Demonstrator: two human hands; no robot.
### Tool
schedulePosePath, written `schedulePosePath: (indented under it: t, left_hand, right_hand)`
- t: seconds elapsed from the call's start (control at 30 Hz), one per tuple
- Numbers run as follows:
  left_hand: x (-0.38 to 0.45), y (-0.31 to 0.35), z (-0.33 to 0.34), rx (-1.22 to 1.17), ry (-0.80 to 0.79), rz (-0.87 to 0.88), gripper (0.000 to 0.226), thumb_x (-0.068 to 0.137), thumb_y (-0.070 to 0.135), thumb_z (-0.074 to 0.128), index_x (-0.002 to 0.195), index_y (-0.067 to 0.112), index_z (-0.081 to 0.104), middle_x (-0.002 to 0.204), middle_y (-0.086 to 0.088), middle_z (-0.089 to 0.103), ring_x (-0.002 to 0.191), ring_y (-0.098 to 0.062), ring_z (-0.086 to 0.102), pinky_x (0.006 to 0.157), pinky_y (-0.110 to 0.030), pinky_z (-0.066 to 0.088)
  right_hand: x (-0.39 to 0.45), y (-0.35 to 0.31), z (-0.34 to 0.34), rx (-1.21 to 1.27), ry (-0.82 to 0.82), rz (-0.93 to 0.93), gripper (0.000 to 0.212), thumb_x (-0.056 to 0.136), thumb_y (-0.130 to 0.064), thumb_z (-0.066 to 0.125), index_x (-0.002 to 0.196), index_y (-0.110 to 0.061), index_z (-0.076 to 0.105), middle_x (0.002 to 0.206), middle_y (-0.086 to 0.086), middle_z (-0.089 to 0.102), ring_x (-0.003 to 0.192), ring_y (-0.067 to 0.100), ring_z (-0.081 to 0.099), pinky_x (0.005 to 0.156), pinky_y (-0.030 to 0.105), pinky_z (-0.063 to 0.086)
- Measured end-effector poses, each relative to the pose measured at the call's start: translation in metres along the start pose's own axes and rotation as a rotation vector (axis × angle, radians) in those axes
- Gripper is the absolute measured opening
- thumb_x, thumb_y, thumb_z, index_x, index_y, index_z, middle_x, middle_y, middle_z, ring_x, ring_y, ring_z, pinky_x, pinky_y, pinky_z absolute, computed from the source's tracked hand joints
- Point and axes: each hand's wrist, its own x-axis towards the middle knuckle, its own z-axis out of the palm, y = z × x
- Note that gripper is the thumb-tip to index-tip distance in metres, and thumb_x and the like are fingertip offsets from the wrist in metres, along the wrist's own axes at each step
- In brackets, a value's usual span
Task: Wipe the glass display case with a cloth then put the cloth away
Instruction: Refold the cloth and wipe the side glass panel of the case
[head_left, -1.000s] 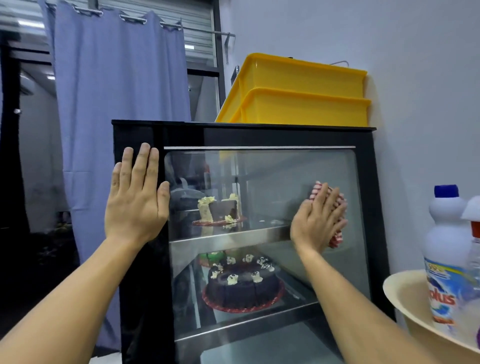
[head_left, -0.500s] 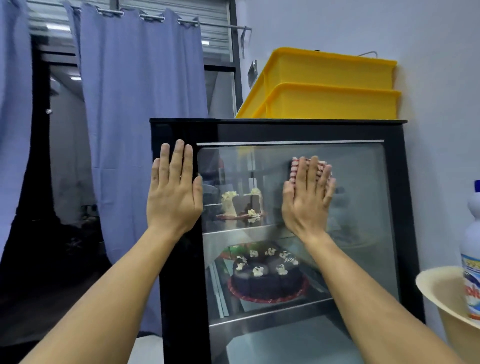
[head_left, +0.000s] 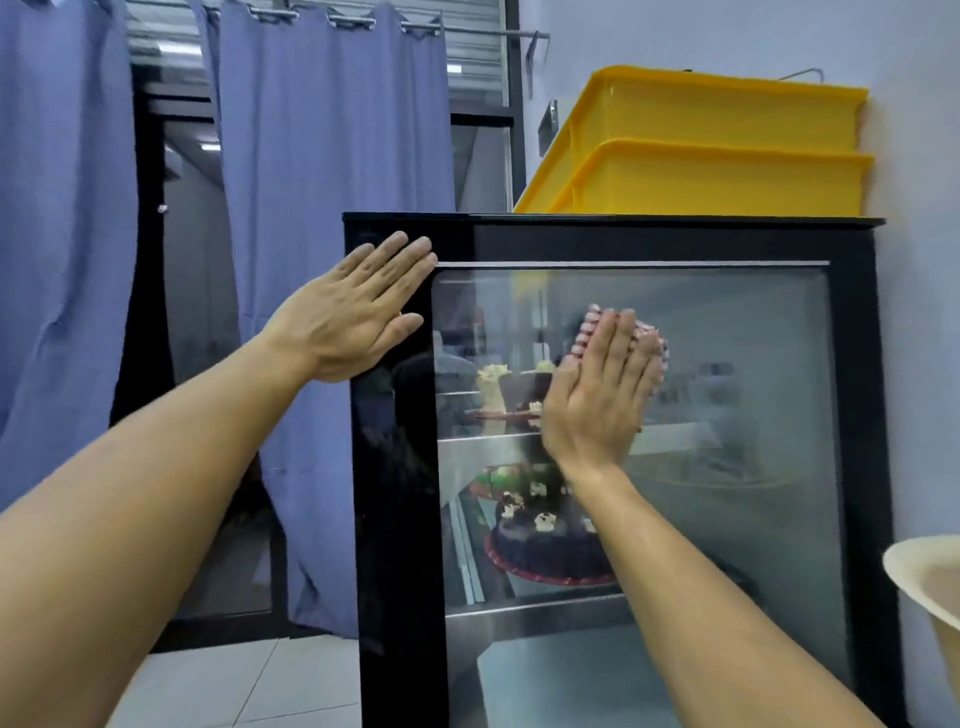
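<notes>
The right hand lies flat with its fingers together, pressing a red-and-white cloth against the glass front of the display case; only the cloth's edge shows past the fingertips, toward one o'clock from the palm. The left hand, fingers spread loosely and flat, braces on the black frame at the case's upper left corner, at about nine o'clock from the wiping hand, holding nothing. Behind the pane sit a cake slice on the upper shelf and a dark round cake at six o'clock below it. Two yellow crates are stacked on the case top, at twelve o'clock. Wiping looks to be mid-course, with much of the pane to the right and below apparently not yet covered. The risks, as I judge them: a flat palm on a small cloth may let bare skin slide onto the glass and smear it; heavy pressing could rock the case and shift the crates overhead; and a wide stroke toward four o'clock might knock the cream basin at the frame's edge.
</notes>
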Motion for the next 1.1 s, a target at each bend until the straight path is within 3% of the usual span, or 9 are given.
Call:
schedulePosePath:
  t: [0.13,0.23,0.3,0.47,0.63,0.73,0.8,0.97,1.1]
  left_hand:
    - [0.000,0.005,-0.003,-0.025,-0.024,-0.051,0.066,0.106,0.053,-0.002,0.164,0.024,-0.013,0.171,0.007,-0.021,0.156,-0.009,-0.026,0.125,-0.028,-0.020]
    - [0.000,0.002,-0.007,-0.034,-0.067,-0.049,0.067,0.104,0.056,-0.006,0.163,0.025,-0.017,0.170,0.008,-0.026,0.154,-0.008,-0.030,0.125,-0.028,-0.020]
    - [0.000,0.004,-0.009,-0.039,-0.089,-0.056,0.065,0.105,0.055,-0.006,0.162,0.027,-0.020,0.168,0.010,-0.029,0.152,-0.006,-0.032,0.123,-0.027,-0.023]
    - [0.000,0.005,-0.013,-0.085,-0.117,-0.091,0.058,0.110,0.048,0.001,0.161,0.030,-0.020,0.167,0.014,-0.030,0.151,-0.005,-0.034,0.120,-0.023,-0.026]
    - [-0.001,0.006,-0.009,-0.082,-0.104,-0.094,0.063,0.105,0.052,-0.003,0.162,0.029,-0.018,0.169,0.013,-0.027,0.154,-0.008,-0.030,0.123,-0.026,-0.024]
    - [0.000,0.011,-0.008,-0.082,-0.089,-0.113,0.063,0.106,0.050,-0.001,0.163,0.027,-0.015,0.170,0.011,-0.024,0.156,-0.010,-0.027,0.125,-0.028,-0.021]
    - [-0.001,0.012,-0.006,-0.065,-0.071,-0.123,0.064,0.106,0.049,0.000,0.164,0.026,-0.014,0.170,0.010,-0.022,0.157,-0.012,-0.025,0.126,-0.030,-0.019]
    - [-0.005,0.021,0.001,-0.131,-0.014,-0.198,0.062,0.105,0.048,0.001,0.164,0.028,-0.010,0.171,0.012,-0.016,0.159,-0.014,-0.018,0.129,-0.033,-0.012]
    - [-0.019,0.071,0.024,-0.250,0.118,-0.417,0.064,0.109,0.042,0.016,0.167,0.019,-0.001,0.174,0.003,-0.012,0.160,-0.019,-0.017,0.128,-0.034,-0.014]
  right_hand:
    - [-0.074,-0.082,0.025,0.092,-0.147,-0.634,0.068,0.103,-0.032,0.042,0.165,-0.010,0.023,0.174,0.012,0.014,0.162,0.033,0.005,0.129,0.055,0.016]
    - [-0.109,-0.067,0.025,0.105,-0.230,-0.922,0.068,0.101,-0.031,0.050,0.164,-0.014,0.031,0.173,0.007,0.021,0.162,0.029,0.010,0.129,0.052,0.019]
    - [-0.093,-0.050,0.024,0.075,-0.177,-0.966,0.069,0.098,-0.032,0.054,0.162,-0.017,0.034,0.171,0.006,0.025,0.161,0.028,0.016,0.129,0.052,0.019]
    - [-0.066,-0.093,0.029,0.065,-0.028,-0.391,0.068,0.102,-0.033,0.043,0.165,-0.012,0.027,0.173,0.010,0.017,0.161,0.033,0.010,0.131,0.052,0.009]
    - [-0.111,-0.095,0.039,0.118,-0.162,-0.857,0.068,0.101,-0.032,0.049,0.164,-0.014,0.031,0.172,0.008,0.021,0.161,0.032,0.010,0.129,0.052,0.017]
    - [-0.083,-0.071,0.034,0.105,-0.213,-1.211,0.067,0.099,-0.033,0.051,0.162,-0.017,0.035,0.171,0.007,0.027,0.161,0.031,0.015,0.130,0.051,0.017]
    - [-0.053,-0.062,0.030,0.078,-0.219,-1.312,0.067,0.098,-0.035,0.051,0.161,-0.018,0.038,0.170,0.007,0.030,0.160,0.031,0.018,0.129,0.052,0.017]
    - [-0.003,-0.027,0.009,0.022,-0.054,-0.644,0.070,0.098,-0.035,0.051,0.163,-0.016,0.034,0.172,0.008,0.024,0.160,0.030,0.016,0.128,0.056,0.019]
    - [-0.049,0.024,-0.002,-0.022,-0.002,-0.149,0.069,0.103,-0.035,0.033,0.165,-0.009,0.022,0.174,0.012,0.011,0.161,0.035,0.007,0.127,0.061,0.016]
